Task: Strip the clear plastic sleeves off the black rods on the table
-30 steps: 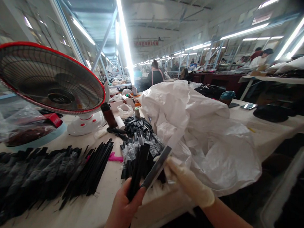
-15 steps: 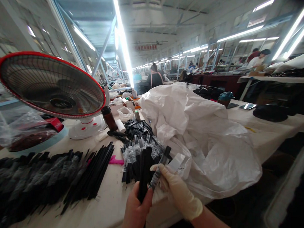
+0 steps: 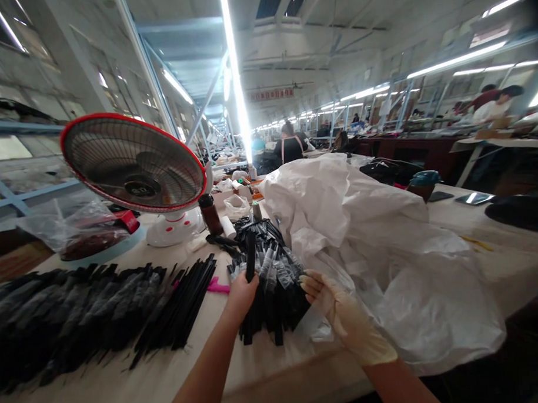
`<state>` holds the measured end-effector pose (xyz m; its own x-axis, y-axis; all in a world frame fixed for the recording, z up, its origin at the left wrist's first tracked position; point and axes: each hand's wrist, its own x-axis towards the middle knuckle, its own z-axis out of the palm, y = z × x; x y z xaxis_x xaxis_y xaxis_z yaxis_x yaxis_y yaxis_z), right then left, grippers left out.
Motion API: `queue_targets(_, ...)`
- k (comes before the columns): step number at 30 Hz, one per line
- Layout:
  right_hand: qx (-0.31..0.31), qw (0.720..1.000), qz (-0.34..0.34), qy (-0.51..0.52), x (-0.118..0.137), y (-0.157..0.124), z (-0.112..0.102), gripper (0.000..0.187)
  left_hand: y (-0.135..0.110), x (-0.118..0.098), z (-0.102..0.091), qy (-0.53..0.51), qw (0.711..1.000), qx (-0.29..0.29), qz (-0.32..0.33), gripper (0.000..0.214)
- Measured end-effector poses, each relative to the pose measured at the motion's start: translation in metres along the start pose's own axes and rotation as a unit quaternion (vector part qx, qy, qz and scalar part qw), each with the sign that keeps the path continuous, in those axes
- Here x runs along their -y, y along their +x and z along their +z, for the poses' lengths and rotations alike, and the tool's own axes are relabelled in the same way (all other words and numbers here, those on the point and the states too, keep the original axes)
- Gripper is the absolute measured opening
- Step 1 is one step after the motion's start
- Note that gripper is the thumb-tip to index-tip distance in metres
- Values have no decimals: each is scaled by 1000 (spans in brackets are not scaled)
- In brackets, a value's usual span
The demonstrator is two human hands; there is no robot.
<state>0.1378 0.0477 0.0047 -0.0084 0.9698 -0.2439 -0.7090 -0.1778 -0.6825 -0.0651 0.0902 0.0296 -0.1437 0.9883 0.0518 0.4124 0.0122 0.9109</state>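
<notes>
My bare left hand [image 3: 243,295] is closed around a flat black strip [image 3: 251,255] that stands up from the fist. Just behind and beside it lies a pile of black strip bundles [image 3: 277,310], several wrapped in clear film. My right hand [image 3: 346,319], in a pale thin glove, is at the pile's right side with its fingers curled. A piece of clear plastic film [image 3: 318,320] hangs below those fingers, apparently held by them. A large crumpled white plastic sheet [image 3: 362,222] lies just beyond the right hand.
Rows of black bundles [image 3: 79,320] and loose black strips [image 3: 182,307] cover the table's left. A red-rimmed fan [image 3: 138,165] stands behind them, near a brown bottle [image 3: 210,215]. A lidded jar [image 3: 422,185] and a phone [image 3: 474,198] lie right. A person [image 3: 288,145] sits farther off.
My hands have moved apart and forward to the pile. The wrapped bundle that was between them is no longer in my right fingers. The camera view has turned left.
</notes>
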Motion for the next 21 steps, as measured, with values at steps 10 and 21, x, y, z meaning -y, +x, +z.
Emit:
queue_targets(10, 13, 998, 56, 30, -7, 4, 17, 16, -37, 17, -11, 206, 978, 20, 28, 14)
queue_targets(21, 3, 996, 83, -10, -21, 1, 14, 28, -26, 35, 16, 310, 950, 29, 3, 14)
